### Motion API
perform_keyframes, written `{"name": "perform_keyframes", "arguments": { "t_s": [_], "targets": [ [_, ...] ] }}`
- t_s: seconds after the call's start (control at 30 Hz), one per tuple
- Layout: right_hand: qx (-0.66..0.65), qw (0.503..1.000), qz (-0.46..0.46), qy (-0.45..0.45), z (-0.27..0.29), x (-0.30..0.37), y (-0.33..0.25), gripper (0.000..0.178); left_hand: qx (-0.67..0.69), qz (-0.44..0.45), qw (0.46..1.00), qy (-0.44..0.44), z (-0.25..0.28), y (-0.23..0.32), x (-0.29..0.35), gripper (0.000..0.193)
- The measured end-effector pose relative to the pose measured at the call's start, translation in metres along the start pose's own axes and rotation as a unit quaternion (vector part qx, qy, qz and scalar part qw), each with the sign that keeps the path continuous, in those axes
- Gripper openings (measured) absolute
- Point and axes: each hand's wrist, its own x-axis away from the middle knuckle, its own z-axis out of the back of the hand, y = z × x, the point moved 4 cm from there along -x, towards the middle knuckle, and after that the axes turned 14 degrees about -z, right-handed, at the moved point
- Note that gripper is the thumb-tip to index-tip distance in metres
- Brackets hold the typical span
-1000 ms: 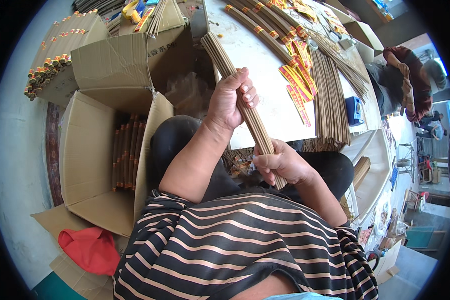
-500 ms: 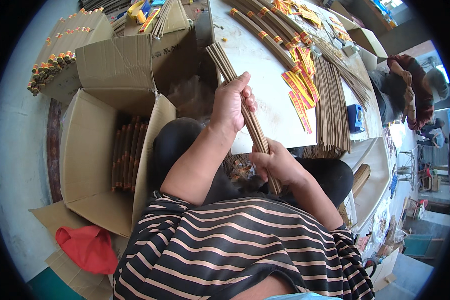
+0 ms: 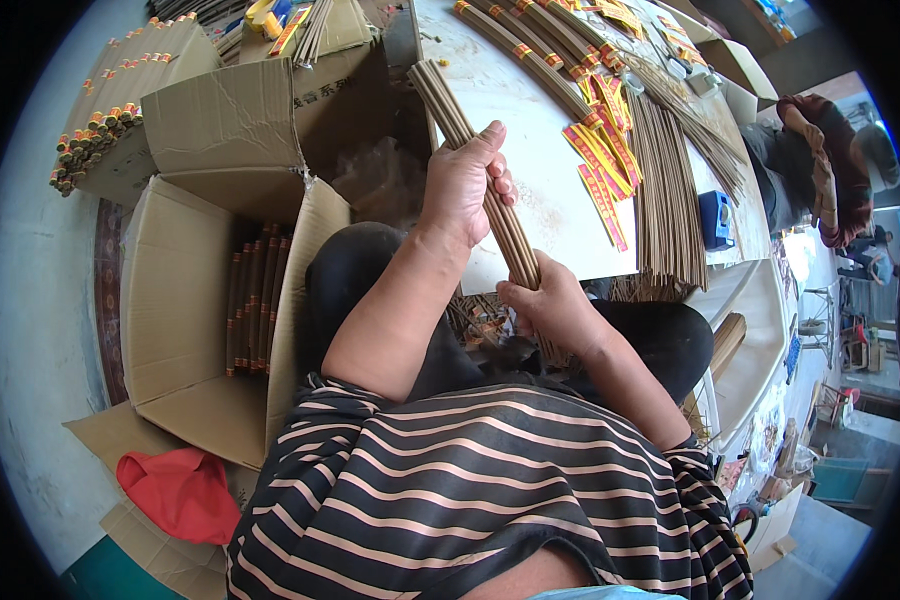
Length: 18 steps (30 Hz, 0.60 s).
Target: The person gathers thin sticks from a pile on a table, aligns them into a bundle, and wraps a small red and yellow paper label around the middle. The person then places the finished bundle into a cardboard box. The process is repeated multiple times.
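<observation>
A slim bundle of brown incense sticks (image 3: 511, 238) slants across in front of me, its far end over the white table and its near end above my lap. My left hand (image 3: 465, 188) is wrapped round its upper middle, thumb on top. Lower down, my right hand (image 3: 558, 305) grips the same bundle near its lower end, which is partly hidden behind the fingers. Beside the bundle on the table lie red and yellow paper label strips (image 3: 600, 170) and a broad row of loose incense sticks (image 3: 667, 190).
Banded incense bundles (image 3: 525, 55) lie at the table's far side. A small blue object (image 3: 715, 220) sits at its right. An open cardboard box (image 3: 200, 395) with dark bundles stands left, near a red cloth (image 3: 178, 495). Banded bundles (image 3: 120, 115) are stacked far left. Another person (image 3: 820, 165) is at right.
The bundle and both hands have shifted slightly away from my body, the right hand most. Its near end now shows less below the right hand. The whole view has moved a little.
</observation>
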Motion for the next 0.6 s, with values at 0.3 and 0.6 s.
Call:
{"name": "perform_keyframes", "arguments": {
  "t_s": [0.3,0.6],
  "targets": [
    [0.093,0.991,0.031,0.088,0.001,0.000,0.006,0.018,0.003,-0.016,0.999,-0.030,-0.001,0.003,0.001,0.022],
    [-0.264,0.929,-0.067,-0.251,-0.011,0.019,-0.001,0.012,0.223,0.050,0.951,-0.207,-0.009,0.007,-0.001,0.025]
  ]
}}
